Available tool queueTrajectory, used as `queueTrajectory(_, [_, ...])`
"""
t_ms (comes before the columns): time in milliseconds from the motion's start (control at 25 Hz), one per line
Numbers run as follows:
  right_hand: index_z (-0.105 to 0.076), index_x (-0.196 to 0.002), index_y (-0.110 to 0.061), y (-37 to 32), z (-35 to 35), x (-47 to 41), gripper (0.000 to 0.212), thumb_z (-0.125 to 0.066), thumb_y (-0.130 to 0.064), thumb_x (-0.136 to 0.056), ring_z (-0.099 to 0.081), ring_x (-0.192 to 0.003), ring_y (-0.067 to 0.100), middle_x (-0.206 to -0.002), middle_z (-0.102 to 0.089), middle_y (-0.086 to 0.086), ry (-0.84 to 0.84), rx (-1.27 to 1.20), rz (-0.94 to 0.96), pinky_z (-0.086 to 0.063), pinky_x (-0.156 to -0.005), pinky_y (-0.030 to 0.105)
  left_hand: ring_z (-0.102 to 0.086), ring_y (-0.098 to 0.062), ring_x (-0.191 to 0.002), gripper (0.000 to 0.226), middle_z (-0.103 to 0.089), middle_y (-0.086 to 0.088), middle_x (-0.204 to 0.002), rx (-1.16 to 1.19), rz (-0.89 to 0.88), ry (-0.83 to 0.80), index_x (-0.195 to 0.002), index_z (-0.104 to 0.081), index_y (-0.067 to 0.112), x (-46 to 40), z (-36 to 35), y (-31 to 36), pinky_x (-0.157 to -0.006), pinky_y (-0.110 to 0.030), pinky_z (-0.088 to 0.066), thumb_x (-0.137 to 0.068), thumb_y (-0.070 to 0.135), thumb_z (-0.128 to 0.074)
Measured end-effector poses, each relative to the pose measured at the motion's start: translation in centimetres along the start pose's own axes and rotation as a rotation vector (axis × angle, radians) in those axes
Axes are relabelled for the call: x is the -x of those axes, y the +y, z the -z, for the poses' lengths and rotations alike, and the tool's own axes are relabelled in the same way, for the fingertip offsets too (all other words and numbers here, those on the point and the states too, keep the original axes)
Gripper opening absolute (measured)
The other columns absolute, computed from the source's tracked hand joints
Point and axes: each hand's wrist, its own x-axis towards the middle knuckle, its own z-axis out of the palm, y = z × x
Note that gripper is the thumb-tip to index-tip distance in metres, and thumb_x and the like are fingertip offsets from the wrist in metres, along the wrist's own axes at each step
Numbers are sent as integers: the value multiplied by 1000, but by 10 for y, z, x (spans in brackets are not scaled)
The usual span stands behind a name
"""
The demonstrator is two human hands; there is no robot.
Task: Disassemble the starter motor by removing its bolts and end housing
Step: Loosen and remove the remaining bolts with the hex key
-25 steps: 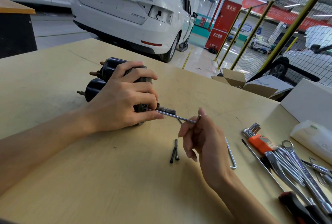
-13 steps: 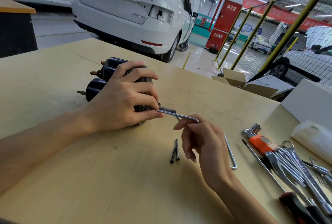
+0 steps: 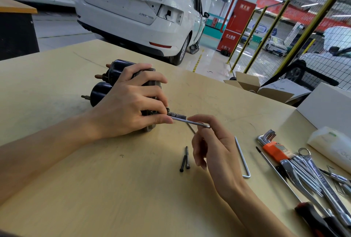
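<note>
Lying on its side on the pale wooden table [image 3: 57, 189], the black cylindrical starter motor [image 3: 114, 77] is gripped by the left hand [image 3: 129, 107], fingers curled over its grey housing. The right hand [image 3: 214, 147] pinches a slim silver hex key [image 3: 191, 122] reaching into the motor's end. Two loose dark bolts [image 3: 185, 159] lie just beside that hand.

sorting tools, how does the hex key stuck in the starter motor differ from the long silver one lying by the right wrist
The slim silver hex key in the motor is held off the table, the right hand pinching its outer end; the long silver L-shaped hex key lies flat and untouched. The first runs left to right, the second toward the camera. Both are bare metal.
</note>
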Motion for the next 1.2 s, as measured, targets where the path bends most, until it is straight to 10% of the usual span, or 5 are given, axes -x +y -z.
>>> queueTrajectory(1200, [-62,-92,-14,2,-1,-3,37,-31,-27,-106,-38,-40,18,-50,-46,5,58,-71,-60,-31,-39,25,-55,-18,-122,21,-71,16,-92,16,31,-20,-78,-78,28,0,3,4,-114,-46,-24,-85,47,-70])
